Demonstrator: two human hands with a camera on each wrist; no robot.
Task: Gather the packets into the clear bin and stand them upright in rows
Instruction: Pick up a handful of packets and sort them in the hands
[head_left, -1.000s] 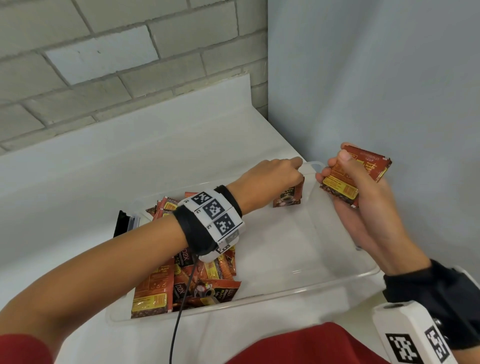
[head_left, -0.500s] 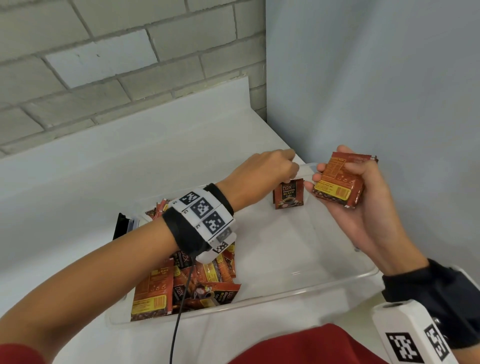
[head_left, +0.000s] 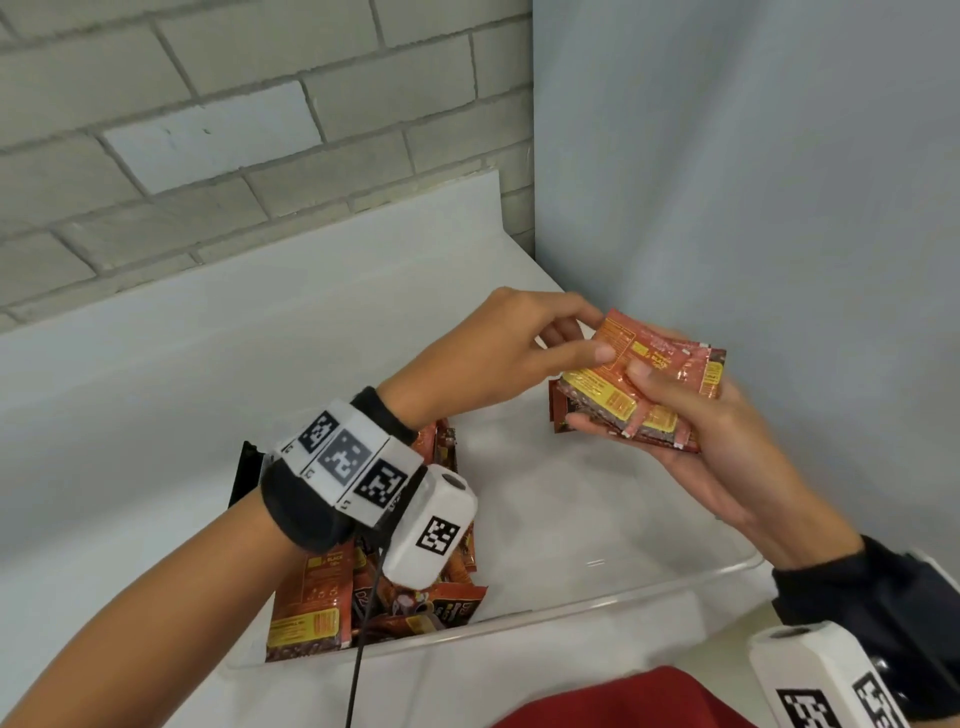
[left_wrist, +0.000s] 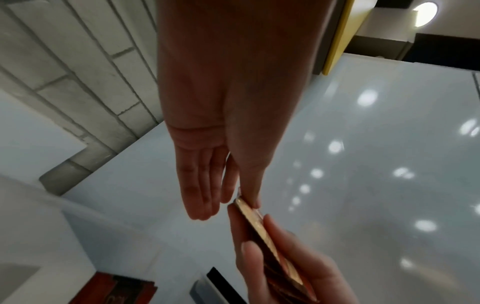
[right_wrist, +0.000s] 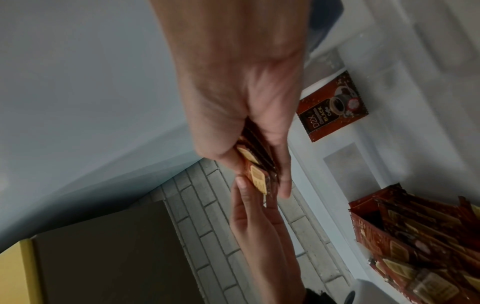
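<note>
My right hand (head_left: 613, 400) grips a small stack of red and yellow packets (head_left: 670, 364) above the far right end of the clear bin (head_left: 623, 592). My left hand (head_left: 597, 335) pinches the top packet of that stack between thumb and forefinger. The left wrist view shows the stack (left_wrist: 270, 246) edge-on. In the right wrist view, one packet (right_wrist: 332, 107) stands alone against the bin's wall. A loose pile of packets (head_left: 322, 618) fills the bin's left end, partly hidden by my left wrist.
The bin sits on a white table (head_left: 156, 395) in a corner, with a brick wall (head_left: 208, 156) behind and a pale blue wall (head_left: 753, 208) close on the right. A black object (head_left: 247, 467) lies just beyond the bin's left end.
My left hand let go of the packet it stood in the bin's far right corner and rose to the stack. My right hand tipped the stack flatter towards it.
</note>
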